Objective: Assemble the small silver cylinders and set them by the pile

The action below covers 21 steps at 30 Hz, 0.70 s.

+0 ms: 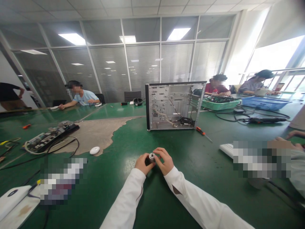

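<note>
Between my two hands, just above or on the green table, stands a small silver metal cylinder [152, 156] with a dark cross-shaped pattern on its top face. My left hand [143, 164] grips its left side, fingers curled with the thumb in front. From the right, my right hand [165, 160] closes thumb and fingers on its upper edge. The cylinder's lower part is partly hidden by my fingers. Beyond my hands an open computer case [175, 106] stands upright, loose cables inside it. By its lower right corner lies an orange and black screwdriver [203, 133].
Left on the green table [107, 178] are a circuit assembly [52, 136], cables and a white oval object [94, 150]. A green basket [221, 104] and a blue basket [265, 103] sit far right. A co-worker's hands [283, 143] are at the right edge; other people sit behind.
</note>
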Each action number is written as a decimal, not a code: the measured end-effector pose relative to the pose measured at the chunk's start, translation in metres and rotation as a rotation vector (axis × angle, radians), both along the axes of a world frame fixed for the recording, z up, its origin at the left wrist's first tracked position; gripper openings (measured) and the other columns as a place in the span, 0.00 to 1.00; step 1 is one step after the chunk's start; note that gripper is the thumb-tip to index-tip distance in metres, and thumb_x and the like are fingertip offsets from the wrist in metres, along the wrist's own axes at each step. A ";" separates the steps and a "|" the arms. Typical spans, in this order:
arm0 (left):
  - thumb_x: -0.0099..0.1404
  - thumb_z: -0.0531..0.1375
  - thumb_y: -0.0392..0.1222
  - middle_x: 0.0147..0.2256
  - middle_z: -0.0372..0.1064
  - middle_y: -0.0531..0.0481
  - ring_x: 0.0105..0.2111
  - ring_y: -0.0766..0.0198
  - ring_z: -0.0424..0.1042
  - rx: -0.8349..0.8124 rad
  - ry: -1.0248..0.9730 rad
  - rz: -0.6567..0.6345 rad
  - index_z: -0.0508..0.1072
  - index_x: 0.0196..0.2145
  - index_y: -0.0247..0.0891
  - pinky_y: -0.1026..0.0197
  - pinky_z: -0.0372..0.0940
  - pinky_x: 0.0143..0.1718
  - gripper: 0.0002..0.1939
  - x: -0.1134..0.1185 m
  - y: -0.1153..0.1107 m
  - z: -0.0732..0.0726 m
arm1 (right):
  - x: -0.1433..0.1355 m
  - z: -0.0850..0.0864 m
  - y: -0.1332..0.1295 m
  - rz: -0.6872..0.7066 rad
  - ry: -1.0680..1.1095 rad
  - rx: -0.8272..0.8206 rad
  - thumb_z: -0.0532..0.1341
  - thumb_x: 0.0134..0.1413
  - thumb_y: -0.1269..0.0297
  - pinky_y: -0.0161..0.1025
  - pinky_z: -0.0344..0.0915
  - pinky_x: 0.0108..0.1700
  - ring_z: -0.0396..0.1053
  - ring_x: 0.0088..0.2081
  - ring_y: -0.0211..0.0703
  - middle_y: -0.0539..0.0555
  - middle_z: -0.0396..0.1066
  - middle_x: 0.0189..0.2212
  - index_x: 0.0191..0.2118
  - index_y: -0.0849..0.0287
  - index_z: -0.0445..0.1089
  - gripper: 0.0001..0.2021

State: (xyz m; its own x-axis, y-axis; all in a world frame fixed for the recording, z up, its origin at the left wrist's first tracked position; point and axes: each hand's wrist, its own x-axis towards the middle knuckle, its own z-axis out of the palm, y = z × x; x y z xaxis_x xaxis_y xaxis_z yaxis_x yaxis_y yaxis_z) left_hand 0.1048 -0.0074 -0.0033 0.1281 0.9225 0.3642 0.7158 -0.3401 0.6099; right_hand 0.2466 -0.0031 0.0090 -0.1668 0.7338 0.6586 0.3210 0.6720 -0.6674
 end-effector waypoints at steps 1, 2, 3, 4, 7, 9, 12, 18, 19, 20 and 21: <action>0.46 0.59 0.41 0.30 0.66 0.51 0.32 0.63 0.64 0.004 0.006 -0.007 0.65 0.32 0.38 0.62 0.58 0.34 0.14 0.000 0.001 -0.001 | -0.002 0.001 0.000 -0.005 0.002 -0.013 0.52 0.43 0.69 0.34 0.62 0.33 0.60 0.38 0.39 0.55 0.62 0.36 0.36 0.57 0.65 0.11; 0.46 0.59 0.42 0.30 0.66 0.51 0.32 0.63 0.64 0.006 0.010 -0.014 0.65 0.33 0.38 0.62 0.58 0.34 0.14 -0.001 0.001 -0.002 | -0.004 0.001 0.000 -0.007 0.008 -0.033 0.52 0.44 0.68 0.34 0.62 0.33 0.61 0.37 0.38 0.55 0.62 0.35 0.35 0.57 0.65 0.10; 0.46 0.58 0.42 0.30 0.66 0.51 0.32 0.63 0.64 0.008 0.011 -0.019 0.65 0.33 0.38 0.62 0.58 0.34 0.13 -0.001 0.002 -0.002 | -0.006 0.000 0.001 -0.008 0.016 -0.054 0.53 0.43 0.68 0.33 0.62 0.32 0.61 0.36 0.38 0.54 0.62 0.34 0.34 0.57 0.66 0.09; 0.47 0.58 0.43 0.30 0.66 0.51 0.32 0.63 0.64 0.009 0.011 -0.020 0.65 0.33 0.38 0.62 0.58 0.34 0.13 -0.001 0.002 -0.003 | -0.008 0.000 0.001 -0.009 0.024 -0.075 0.53 0.43 0.67 0.33 0.62 0.31 0.61 0.35 0.37 0.54 0.62 0.34 0.33 0.57 0.66 0.09; 0.47 0.58 0.44 0.30 0.66 0.52 0.32 0.63 0.64 0.008 0.016 -0.025 0.65 0.32 0.39 0.62 0.57 0.34 0.13 -0.001 0.003 -0.003 | -0.011 0.000 0.004 -0.027 0.052 -0.117 0.54 0.43 0.67 0.32 0.62 0.31 0.62 0.34 0.36 0.53 0.61 0.32 0.30 0.57 0.66 0.06; 0.47 0.58 0.44 0.30 0.66 0.52 0.32 0.63 0.64 0.008 0.024 -0.028 0.65 0.32 0.39 0.61 0.57 0.34 0.13 -0.001 0.003 -0.002 | -0.010 0.002 0.005 -0.034 0.061 -0.125 0.54 0.43 0.67 0.32 0.62 0.31 0.62 0.33 0.35 0.52 0.61 0.31 0.28 0.57 0.66 0.06; 0.46 0.59 0.44 0.31 0.66 0.51 0.32 0.62 0.64 0.001 0.033 -0.026 0.65 0.33 0.38 0.61 0.57 0.34 0.14 -0.001 0.004 -0.002 | -0.008 0.007 0.006 -0.033 0.077 -0.117 0.54 0.43 0.66 0.32 0.61 0.31 0.62 0.31 0.34 0.52 0.62 0.32 0.28 0.58 0.66 0.05; 0.45 0.59 0.43 0.32 0.66 0.51 0.34 0.61 0.64 -0.033 -0.003 -0.008 0.66 0.33 0.38 0.60 0.57 0.36 0.15 0.000 0.001 0.001 | 0.006 0.006 0.012 -0.063 0.080 -0.142 0.52 0.45 0.64 0.32 0.60 0.31 0.61 0.27 0.33 0.49 0.64 0.24 0.30 0.59 0.64 0.07; 0.45 0.59 0.42 0.32 0.66 0.51 0.35 0.61 0.64 -0.039 -0.012 -0.007 0.66 0.33 0.38 0.60 0.57 0.37 0.15 0.000 0.000 0.002 | 0.010 0.003 0.014 -0.067 0.064 -0.157 0.52 0.45 0.64 0.32 0.60 0.30 0.61 0.26 0.33 0.49 0.65 0.24 0.30 0.59 0.63 0.07; 0.45 0.59 0.42 0.32 0.66 0.51 0.35 0.61 0.63 -0.044 -0.019 -0.004 0.66 0.33 0.38 0.60 0.57 0.37 0.15 0.000 -0.001 0.004 | 0.014 -0.001 0.017 -0.070 0.043 -0.178 0.52 0.44 0.64 0.32 0.59 0.29 0.61 0.26 0.33 0.49 0.65 0.23 0.30 0.59 0.63 0.07; 0.45 0.59 0.42 0.32 0.66 0.51 0.35 0.61 0.63 -0.047 -0.023 -0.001 0.66 0.33 0.38 0.60 0.57 0.37 0.15 0.001 -0.002 0.005 | 0.017 -0.005 0.020 -0.072 0.017 -0.205 0.52 0.44 0.64 0.32 0.59 0.28 0.61 0.25 0.33 0.48 0.64 0.23 0.29 0.59 0.63 0.07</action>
State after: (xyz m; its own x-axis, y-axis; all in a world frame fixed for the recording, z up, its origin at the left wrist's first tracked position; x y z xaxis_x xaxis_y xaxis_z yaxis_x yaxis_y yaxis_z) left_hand 0.1059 -0.0091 0.0015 0.1213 0.9384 0.3236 0.7010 -0.3118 0.6414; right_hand 0.2635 0.0167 0.0044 -0.0991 0.8621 0.4969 0.3512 0.4976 -0.7931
